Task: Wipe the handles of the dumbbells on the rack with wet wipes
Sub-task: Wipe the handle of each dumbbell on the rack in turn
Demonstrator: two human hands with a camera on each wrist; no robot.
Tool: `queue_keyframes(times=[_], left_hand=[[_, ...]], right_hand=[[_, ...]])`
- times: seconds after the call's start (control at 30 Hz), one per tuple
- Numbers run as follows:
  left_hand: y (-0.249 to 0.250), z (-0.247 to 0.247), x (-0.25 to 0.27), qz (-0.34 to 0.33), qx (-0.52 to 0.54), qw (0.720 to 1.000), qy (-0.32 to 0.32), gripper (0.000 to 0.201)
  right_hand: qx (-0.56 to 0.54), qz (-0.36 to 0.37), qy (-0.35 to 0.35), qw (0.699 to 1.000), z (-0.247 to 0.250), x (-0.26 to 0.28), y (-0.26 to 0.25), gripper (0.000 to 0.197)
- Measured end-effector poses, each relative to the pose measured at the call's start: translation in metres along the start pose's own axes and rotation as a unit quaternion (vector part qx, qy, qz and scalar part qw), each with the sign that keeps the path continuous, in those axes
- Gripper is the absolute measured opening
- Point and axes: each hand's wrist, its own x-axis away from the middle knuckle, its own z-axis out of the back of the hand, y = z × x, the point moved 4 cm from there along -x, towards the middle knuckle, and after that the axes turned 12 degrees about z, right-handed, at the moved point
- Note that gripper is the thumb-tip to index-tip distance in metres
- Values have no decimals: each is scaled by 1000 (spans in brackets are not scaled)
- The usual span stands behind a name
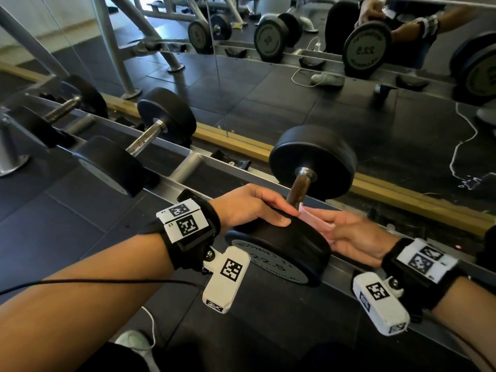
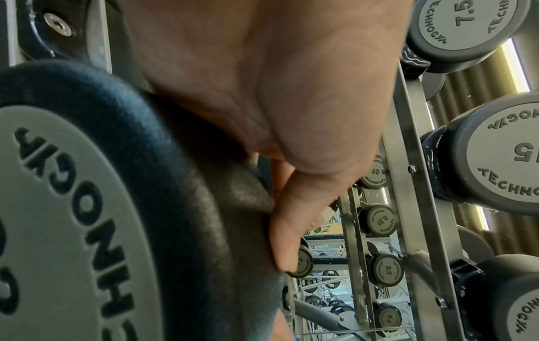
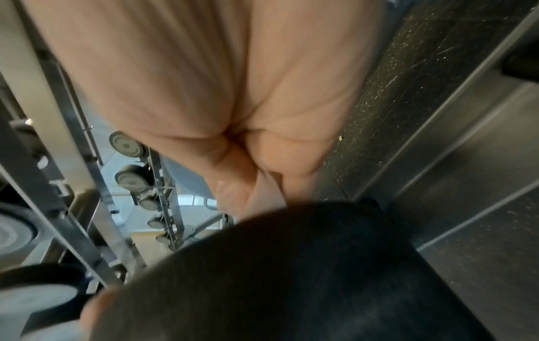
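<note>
A black 22.5 dumbbell (image 1: 279,245) lies across the rack rail, its brown, worn handle (image 1: 299,187) running to the far head (image 1: 312,159). My left hand (image 1: 292,214) rests on top of the near head, fingers and thumb fairly straight. In the left wrist view the thumb (image 2: 285,230) presses on the head's rim (image 2: 175,184). My right hand (image 1: 330,226) reaches in from the right behind that head and pinches a pale pink wet wipe (image 1: 314,216) at the near end of the handle. The right wrist view shows curled fingers (image 3: 262,161) on the wipe (image 3: 267,193).
Two more dumbbells (image 1: 166,116) (image 1: 107,162) sit further left on the same steel rack (image 1: 188,167). A mirror (image 1: 349,89) with a wooden base strip stands just behind. Another rack of grey-capped dumbbells (image 2: 496,150) shows in the left wrist view. Black rubber floor lies below.
</note>
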Motion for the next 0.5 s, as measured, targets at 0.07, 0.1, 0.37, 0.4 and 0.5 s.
queue_keyframes(times=[0.07, 0.1, 0.37, 0.4, 0.5], left_hand=[[0, 0, 0, 2, 4, 1000, 1, 27], [0, 0, 0, 2, 5, 1000, 1, 27], [-1, -1, 2, 1, 6, 1000, 6, 30], [0, -1, 1, 1, 10, 1000, 6, 29], [1, -1, 1, 4, 15, 1000, 2, 27]], right_hand=[[-27, 31, 59, 997, 13, 0, -12, 61], [-33, 50, 106, 993, 22, -2, -18, 62], [91, 75, 171, 978, -2, -28, -14, 54], [132, 64, 170, 974, -9, -29, -13, 41], [220, 40, 155, 962, -15, -22, -14, 29]])
